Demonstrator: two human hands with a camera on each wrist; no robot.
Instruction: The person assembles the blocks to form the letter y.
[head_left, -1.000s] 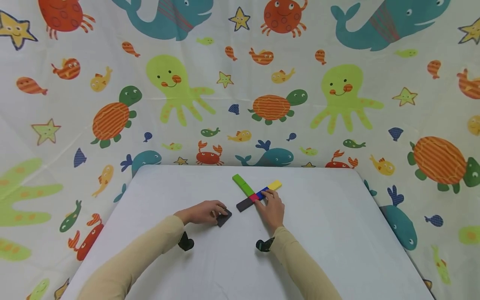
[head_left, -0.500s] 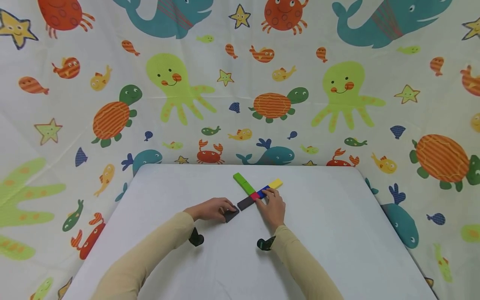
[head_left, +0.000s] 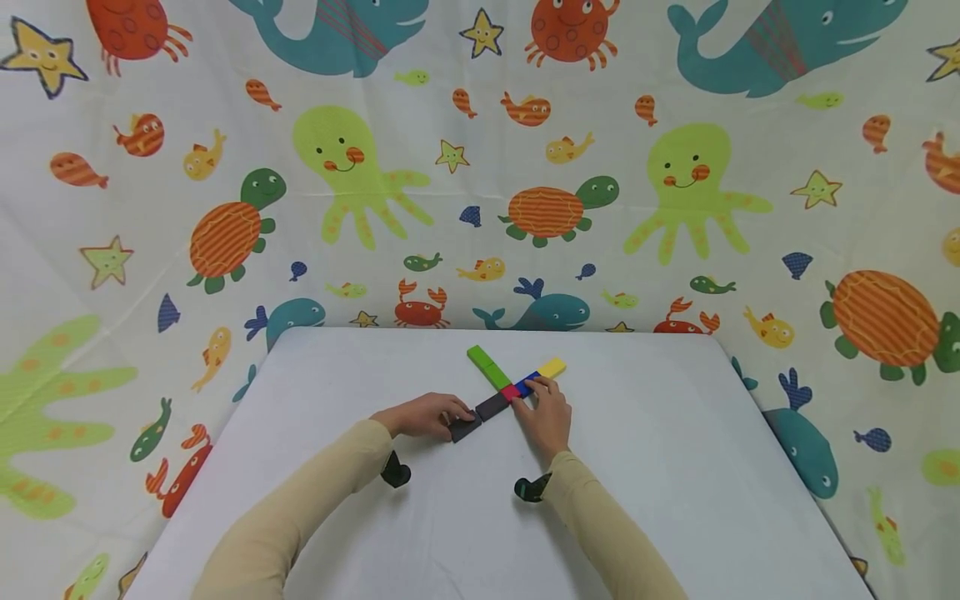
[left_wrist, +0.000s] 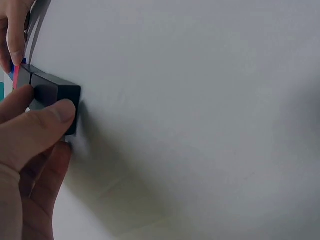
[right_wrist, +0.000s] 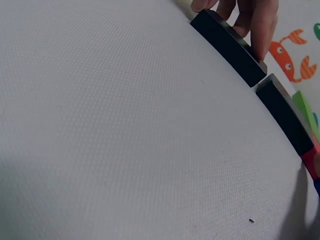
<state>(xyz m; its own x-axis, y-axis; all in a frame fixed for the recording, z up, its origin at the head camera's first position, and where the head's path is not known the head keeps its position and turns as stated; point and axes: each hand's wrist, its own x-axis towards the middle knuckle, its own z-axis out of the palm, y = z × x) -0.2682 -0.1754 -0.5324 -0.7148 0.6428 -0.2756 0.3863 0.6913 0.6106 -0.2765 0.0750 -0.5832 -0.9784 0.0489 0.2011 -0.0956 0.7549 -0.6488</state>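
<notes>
My left hand [head_left: 426,415] pinches a black rectangular block [head_left: 465,429] lying on the white table. Its thumb presses on the block's end in the left wrist view. In the right wrist view a thin gap shows between this held block [right_wrist: 230,47] and a second black block [right_wrist: 285,112]. That second block adjoins a small red block [head_left: 510,392], followed by a blue block [head_left: 527,384] and a yellow block [head_left: 552,367]. With curled fingers my right hand [head_left: 547,421] grips the blue block, its thumb against the red one; the fingers partly hide both.
Green blocks [head_left: 487,367] run diagonally from the red block toward the back left. The white table [head_left: 637,467] reaches back to a cloth [head_left: 450,208] printed with sea animals. Small dark wrist fittings hang below both forearms.
My left hand has slid the black block right and slightly back, turning it in line with the other black block. My right hand has stayed in place on the blocks.
</notes>
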